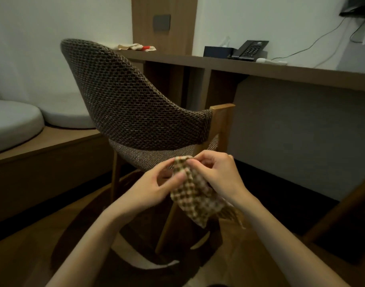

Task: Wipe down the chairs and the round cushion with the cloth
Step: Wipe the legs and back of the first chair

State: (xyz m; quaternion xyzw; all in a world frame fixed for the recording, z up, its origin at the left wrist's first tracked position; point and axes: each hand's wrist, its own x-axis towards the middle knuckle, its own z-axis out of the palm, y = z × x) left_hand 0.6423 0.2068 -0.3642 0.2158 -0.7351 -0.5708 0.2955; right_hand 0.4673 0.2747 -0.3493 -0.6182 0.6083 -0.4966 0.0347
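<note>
Both hands meet in front of the body and pinch the same piece of fabric. The left hand (156,183) has its thumb and curled fingers closed on the upper left edge of the cloth (195,199). The right hand (216,172) has its fingers bent over the top edge just beside it, so the fingertips of the two hands nearly touch.

The cloth, checked in brown and cream, hangs from that grip. Its long axis runs from the pinched top down and to the right, and its free lower corner points at the floor (250,255) between the forearms. It is held in the air in front of the seat edge of the chair (136,104); whether it touches the seat cannot be told.

The chair has a curved woven back and light wooden legs. Its back is turned toward the left and its seat faces the desk (281,69).

On the desk sit a dark tissue box (217,51) and a telephone (252,49) side by side, with a folded towel (138,47) well apart to the left.

At the far left the round cushion (11,121) — pale grey — lies on a low wooden platform (53,150).
</note>
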